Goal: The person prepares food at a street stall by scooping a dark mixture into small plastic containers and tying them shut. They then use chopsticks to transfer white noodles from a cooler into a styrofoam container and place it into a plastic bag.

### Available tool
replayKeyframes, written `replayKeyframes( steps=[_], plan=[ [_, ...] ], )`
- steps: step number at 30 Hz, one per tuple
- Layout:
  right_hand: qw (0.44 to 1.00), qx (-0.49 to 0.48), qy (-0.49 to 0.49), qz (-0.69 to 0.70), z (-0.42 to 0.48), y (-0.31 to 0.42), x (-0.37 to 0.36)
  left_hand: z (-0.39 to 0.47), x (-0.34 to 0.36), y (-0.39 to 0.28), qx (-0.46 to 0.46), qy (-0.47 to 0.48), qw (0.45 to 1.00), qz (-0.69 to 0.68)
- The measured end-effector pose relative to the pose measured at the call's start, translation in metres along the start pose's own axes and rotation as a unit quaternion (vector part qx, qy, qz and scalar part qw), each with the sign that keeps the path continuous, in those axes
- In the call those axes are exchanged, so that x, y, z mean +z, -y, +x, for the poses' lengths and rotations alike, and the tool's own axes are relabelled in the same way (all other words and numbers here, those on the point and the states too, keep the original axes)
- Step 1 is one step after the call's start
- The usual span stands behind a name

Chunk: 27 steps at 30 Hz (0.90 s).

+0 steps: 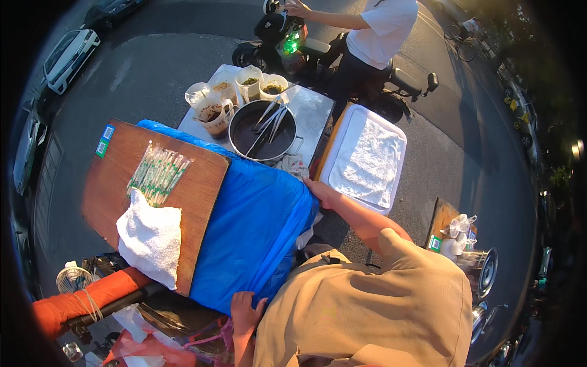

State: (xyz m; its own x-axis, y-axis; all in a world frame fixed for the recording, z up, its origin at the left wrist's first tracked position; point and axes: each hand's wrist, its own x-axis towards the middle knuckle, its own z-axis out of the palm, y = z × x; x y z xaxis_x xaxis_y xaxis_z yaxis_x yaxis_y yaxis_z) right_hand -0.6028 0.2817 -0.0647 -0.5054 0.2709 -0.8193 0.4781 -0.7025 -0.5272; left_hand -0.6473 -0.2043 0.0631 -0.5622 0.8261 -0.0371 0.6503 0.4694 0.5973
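Note:
My left hand (246, 311) rests at the near edge of a box-like thing covered in blue plastic sheeting (257, 206), thumb apart from the fingers. Near its far right corner is my right hand (323, 191), beside a crumpled rag (295, 166); its fingers are partly hidden, so its grip is unclear. On the sheeting lies a brown wooden board (105, 192) with wrapped chopsticks (158, 174) and a white towel (153, 238). Beyond, a metal pot (240, 149) of dark liquid holds several utensils, next to several plastic jugs (215, 121) of condiments on a metal tabletop (309, 110).
A white tray (399, 158) covered with a white cloth stands at right. Behind the tabletop a person (383, 34) in a white shirt is at an electric scooter (316, 48). An orange-wrapped roll (87, 300) and plastic bags (149, 341) are at lower left. Cars line the road.

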Motion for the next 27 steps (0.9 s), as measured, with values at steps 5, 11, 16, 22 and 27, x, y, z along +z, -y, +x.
replayKeyframes(
  steps=[5,11,16,22,27],
  plan=[
    [0.991,-0.067,0.007,-0.119,-0.085,-0.006,0.030,-0.037,0.003,0.007,0.017,0.045,0.994,0.103],
    [0.920,-0.280,-0.114,-0.251,-0.099,0.031,0.094,-0.048,0.006,0.019,0.035,0.025,0.995,0.085],
    [0.983,-0.171,-0.046,-0.047,-0.060,0.086,0.194,-0.032,-0.007,0.017,-0.012,-0.122,0.990,0.071],
    [0.977,-0.105,0.053,0.176,0.007,0.117,0.258,0.010,0.012,-0.023,-0.116,-0.082,0.985,0.101],
    [0.984,-0.119,0.067,0.114,-0.018,0.133,0.276,0.006,0.032,0.003,-0.188,-0.066,0.973,0.117]
  ],
)
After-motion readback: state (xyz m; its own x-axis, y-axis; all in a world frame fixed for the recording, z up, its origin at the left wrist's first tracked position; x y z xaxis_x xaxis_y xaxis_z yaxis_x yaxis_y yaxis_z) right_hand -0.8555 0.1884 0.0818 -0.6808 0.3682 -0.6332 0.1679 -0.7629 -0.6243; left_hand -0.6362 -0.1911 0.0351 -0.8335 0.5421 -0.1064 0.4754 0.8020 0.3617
